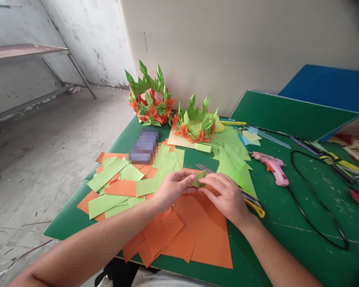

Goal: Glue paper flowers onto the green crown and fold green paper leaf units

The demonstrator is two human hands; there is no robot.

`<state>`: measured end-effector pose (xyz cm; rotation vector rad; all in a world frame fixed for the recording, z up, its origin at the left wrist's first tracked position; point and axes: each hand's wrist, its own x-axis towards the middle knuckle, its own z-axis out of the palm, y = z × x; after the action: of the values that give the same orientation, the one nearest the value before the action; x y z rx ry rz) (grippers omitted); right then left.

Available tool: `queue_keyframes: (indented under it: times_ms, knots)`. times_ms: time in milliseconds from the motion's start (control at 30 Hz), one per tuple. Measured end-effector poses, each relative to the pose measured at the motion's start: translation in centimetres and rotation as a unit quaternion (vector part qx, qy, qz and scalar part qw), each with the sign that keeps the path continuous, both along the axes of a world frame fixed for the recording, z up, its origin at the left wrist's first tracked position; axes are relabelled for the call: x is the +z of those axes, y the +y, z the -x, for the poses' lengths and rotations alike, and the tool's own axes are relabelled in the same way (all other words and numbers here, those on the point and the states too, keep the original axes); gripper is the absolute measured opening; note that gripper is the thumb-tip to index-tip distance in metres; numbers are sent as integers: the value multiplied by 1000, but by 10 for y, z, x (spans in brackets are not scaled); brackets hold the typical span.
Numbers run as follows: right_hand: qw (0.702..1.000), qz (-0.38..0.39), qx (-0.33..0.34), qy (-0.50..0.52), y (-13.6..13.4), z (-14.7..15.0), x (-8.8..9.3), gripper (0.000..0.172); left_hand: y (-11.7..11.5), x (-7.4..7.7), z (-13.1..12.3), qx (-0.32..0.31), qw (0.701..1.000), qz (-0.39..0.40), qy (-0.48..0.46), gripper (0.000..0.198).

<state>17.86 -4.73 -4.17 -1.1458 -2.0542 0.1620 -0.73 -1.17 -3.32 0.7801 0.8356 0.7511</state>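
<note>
Paper in light green, a small piece [199, 178], sits between both hands near the centre of the head view. The left hand [176, 186] holds its left side in a narrow pinch. The right hand [227, 195] reaches its lower right edge with the fingertips, thumb and fingers a little apart; I cannot tell whether these grip it.

Below the hands, lower centre, orange sheets [211, 235] overlap on the green tabletop [275, 255]. Left of centre lies a loose heap of light green strips [106, 175], mixed with orange strips [119, 188]. Just above the heap is a purple rectangular object [144, 145], blurred out by pixels.

Two green-and-orange paper crowns stand towards the top: the larger crown [152, 113] upper left of centre, the smaller crown [193, 131] to its right and lower. Right of centre, beside the right hand, are green sheets [237, 159] and a yellow-handled tool [259, 209], partly hidden.

Further right lies a pink glue gun [272, 167], its black cord [314, 231] looping over the tabletop. A green board [293, 115] and a blue board [329, 85] fill the upper right; a bench [26, 51] stands upper left.
</note>
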Motion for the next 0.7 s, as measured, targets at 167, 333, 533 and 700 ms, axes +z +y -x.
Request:
queue_keyframes:
  times_ms: [167,333,533,700]
  knots:
    - [1000,12,2,15,1,0,0,17,-1,0,2,-31,999,-15,22,40]
    - [1000,2,-2,18,1,1,-1,14,-1,-1,1,-26,999,-34,22,41]
    - [1000,10,3,11,0,0,1,11,-2,-2,-1,-14,997,-71,31,38]
    - [998,41,-17,40,-1,4,4,8,-3,-3,0,-16,991,-112,74,31]
